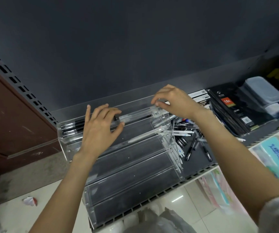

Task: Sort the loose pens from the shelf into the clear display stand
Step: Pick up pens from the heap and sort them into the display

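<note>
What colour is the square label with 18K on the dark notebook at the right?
Orange-red with white lettering, on the notebook; the head view shows it.

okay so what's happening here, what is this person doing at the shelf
A person is filling a clear display stand on a dark shelf. Both hands are at its top tier: the left hand rests over the tier, and the right hand pinches the end of a white pen lying there. Black pens already sit at the tier's left end. A pile of loose pens waits to the stand's right.

I am reading "18K" in white on the orange label of a black package standing to my right; other print is blurring.
</note>
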The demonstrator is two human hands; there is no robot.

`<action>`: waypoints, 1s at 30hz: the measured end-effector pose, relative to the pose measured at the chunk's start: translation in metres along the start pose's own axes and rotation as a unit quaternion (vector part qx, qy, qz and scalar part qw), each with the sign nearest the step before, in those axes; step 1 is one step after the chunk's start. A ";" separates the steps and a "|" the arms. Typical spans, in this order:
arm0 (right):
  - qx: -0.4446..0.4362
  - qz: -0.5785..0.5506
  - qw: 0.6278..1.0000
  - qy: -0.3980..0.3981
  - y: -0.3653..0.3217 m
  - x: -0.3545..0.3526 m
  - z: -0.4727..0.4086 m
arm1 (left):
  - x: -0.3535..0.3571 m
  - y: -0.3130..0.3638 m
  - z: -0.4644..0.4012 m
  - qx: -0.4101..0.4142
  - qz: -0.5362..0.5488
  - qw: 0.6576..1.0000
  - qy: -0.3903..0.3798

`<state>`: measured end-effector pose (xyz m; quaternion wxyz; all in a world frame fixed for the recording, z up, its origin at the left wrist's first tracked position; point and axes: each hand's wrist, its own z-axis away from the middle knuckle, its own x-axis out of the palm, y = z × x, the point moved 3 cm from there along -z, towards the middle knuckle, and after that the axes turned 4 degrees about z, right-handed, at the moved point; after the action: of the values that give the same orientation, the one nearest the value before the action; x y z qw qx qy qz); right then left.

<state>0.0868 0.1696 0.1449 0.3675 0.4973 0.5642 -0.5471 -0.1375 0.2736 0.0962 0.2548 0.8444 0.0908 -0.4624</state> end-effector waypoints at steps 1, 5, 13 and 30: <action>0.000 -0.014 0.999 0.037 -0.002 -0.004 0.009 | -0.004 0.005 0.000 0.003 0.015 0.999 0.031; 0.052 -0.045 0.971 0.230 -0.004 -0.022 0.075 | -0.020 0.062 0.005 0.054 0.159 0.968 0.185; 0.296 -0.107 0.929 0.196 0.091 0.037 0.222 | 0.067 0.188 0.020 0.027 0.244 0.968 -0.050; 0.173 -0.053 0.969 -0.168 0.182 0.088 0.234 | 0.242 0.234 0.032 -0.373 -0.044 0.906 -0.195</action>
<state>0.2113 -0.0634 -0.0158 0.3360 0.4231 0.4170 -0.7309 0.0641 0.0377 -0.0370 0.5428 0.5762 0.2425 -0.5608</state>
